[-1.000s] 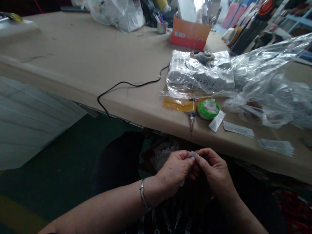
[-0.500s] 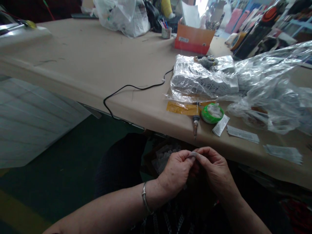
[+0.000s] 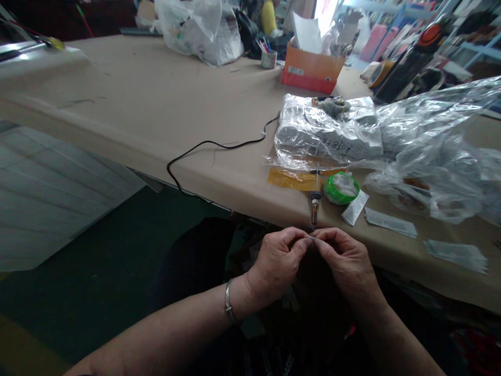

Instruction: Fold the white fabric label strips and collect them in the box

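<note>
My left hand (image 3: pixel 276 263) and my right hand (image 3: pixel 350 263) meet at the table's front edge, thumbs and forefingers pinched together. Between the fingertips is a small pale strip (image 3: pixel 312 238), mostly covered by the fingers. Just beyond them the tip of a soldering iron (image 3: pixel 315 201) points toward me over the edge, close to the fingertips; whether they touch it I cannot tell. To its right sits a green ring (image 3: pixel 332 195) filled with whitish material. Beside that lie a folded white strip (image 3: pixel 355 208), a stack of printed labels (image 3: pixel 390 222) and another stack of pale labels (image 3: pixel 456 256).
Brown tape (image 3: pixel 289 179) lies under the iron. Behind it is a plastic-wrapped white bundle (image 3: pixel 329 133), with loose clear plastic (image 3: pixel 438 172) to the right. A black cord (image 3: pixel 207 142) crosses the table (image 3: pixel 129 99). Farther back stand an orange box (image 3: pixel 311 68), a pen cup (image 3: pixel 269 60) and a white bag (image 3: pixel 203 31).
Both hands have moved slightly up and away from me, bringing the pinched fingertips close to the iron's tip. The strip shows less between the fingers. The view has shifted a little.
</note>
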{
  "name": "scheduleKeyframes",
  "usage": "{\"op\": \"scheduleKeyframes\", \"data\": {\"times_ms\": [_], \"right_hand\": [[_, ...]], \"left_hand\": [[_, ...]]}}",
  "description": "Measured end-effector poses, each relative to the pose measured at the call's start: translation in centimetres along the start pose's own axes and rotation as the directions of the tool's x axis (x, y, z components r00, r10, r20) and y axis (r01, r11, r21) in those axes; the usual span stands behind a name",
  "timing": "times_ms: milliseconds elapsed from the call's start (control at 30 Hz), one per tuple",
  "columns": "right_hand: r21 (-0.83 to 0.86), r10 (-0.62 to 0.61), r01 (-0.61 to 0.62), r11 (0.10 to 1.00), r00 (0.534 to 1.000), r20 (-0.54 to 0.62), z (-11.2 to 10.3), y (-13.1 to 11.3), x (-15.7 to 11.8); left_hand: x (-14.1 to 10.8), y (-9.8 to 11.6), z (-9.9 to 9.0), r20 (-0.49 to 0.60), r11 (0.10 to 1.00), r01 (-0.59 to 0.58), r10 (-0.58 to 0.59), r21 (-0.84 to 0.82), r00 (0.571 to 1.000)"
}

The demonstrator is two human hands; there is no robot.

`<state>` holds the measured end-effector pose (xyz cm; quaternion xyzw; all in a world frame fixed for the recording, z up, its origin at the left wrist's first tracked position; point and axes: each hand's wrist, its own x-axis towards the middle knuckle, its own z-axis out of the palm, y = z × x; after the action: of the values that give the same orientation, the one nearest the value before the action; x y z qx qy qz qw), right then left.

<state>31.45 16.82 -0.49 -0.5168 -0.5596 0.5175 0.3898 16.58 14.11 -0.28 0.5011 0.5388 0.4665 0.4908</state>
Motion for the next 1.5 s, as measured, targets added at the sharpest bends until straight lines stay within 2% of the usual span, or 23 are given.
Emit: {"op": "scheduleKeyframes", "data": {"times_ms": [133, 300, 833, 933, 1033, 1100, 1133, 1200, 1233, 1267, 1367, 1433, 1500], "right_hand": [[-0.101, -0.051, 0.047, 0.994, 0.998, -0.034, 0.0, -0.3, 0.1], [-0.214, -0.143, 0.128, 0.968, 0.988, -0.056, -0.1, -0.2, 0.2], [-0.339, -0.225, 0.180, 0.924, 0.969, -0.101, 0.1, -0.2, 0.9], [-0.347, -0.233, 0.190, 0.919, 0.968, -0.089, 0.2, -0.1, 0.6], [-0.393, -0.300, 0.274, 0.878, 0.954, -0.005, -0.4, -0.2, -0.2], [-0.481, -0.410, 0.380, 0.790, 0.911, 0.045, -1.5, -0.3, -0.5], [-0.548, -0.483, 0.433, 0.716, 0.874, 0.060, -2.1, -0.4, -0.5], [-0.714, -0.617, 0.479, 0.510, 0.782, 0.084, -3.7, -0.5, -0.1], [-0.794, -0.655, 0.458, 0.400, 0.749, 0.101, -4.4, -0.5, 0.3], [-0.859, -0.667, 0.415, 0.300, 0.735, 0.122, -5.0, -0.4, 0.6], [-0.951, -0.613, 0.294, 0.094, 0.770, 0.177, -6.2, 0.3, 1.3], [-0.958, -0.610, 0.285, 0.036, 0.765, 0.205, -6.5, 1.0, 1.3], [-0.948, -0.664, 0.317, 0.033, 0.716, 0.216, -6.8, 1.5, 0.9]], "left_hand": [[0.4, -0.3, 0.0, 0.008, 0.994, -0.076, 0.075, 0.084, 0.997], [0.7, -0.7, 0.2, 0.017, 0.988, -0.122, 0.121, 0.090, 0.993], [1.5, -1.1, 0.5, -0.032, 0.990, -0.133, 0.135, 0.051, 0.990], [1.5, -0.8, 0.4, -0.034, 0.989, -0.134, 0.137, 0.062, 0.990], [1.0, -0.7, 0.2, -0.016, 0.989, -0.129, 0.130, 0.068, 0.991], [0.6, -0.9, -0.1, 0.006, 0.990, -0.117, 0.117, 0.078, 0.993], [0.4, -1.1, -0.2, 0.017, 0.990, -0.108, 0.107, 0.087, 0.994], [0.2, -1.8, -0.4, 0.022, 0.990, -0.091, 0.089, 0.105, 0.996], [0.1, -2.1, -0.5, 0.013, 0.990, -0.082, 0.081, 0.114, 0.997], [0.2, -2.4, -0.6, -0.002, 0.990, -0.072, 0.073, 0.119, 0.997], [0.2, -3.1, -0.7, -0.043, 0.993, -0.022, 0.027, 0.113, 0.999], [0.2, -3.2, -0.6, -0.041, 0.993, 0.017, -0.013, 0.115, 0.999], [0.0, -3.1, -0.2, -0.005, 0.992, 0.051, -0.051, 0.115, 0.999]]}}
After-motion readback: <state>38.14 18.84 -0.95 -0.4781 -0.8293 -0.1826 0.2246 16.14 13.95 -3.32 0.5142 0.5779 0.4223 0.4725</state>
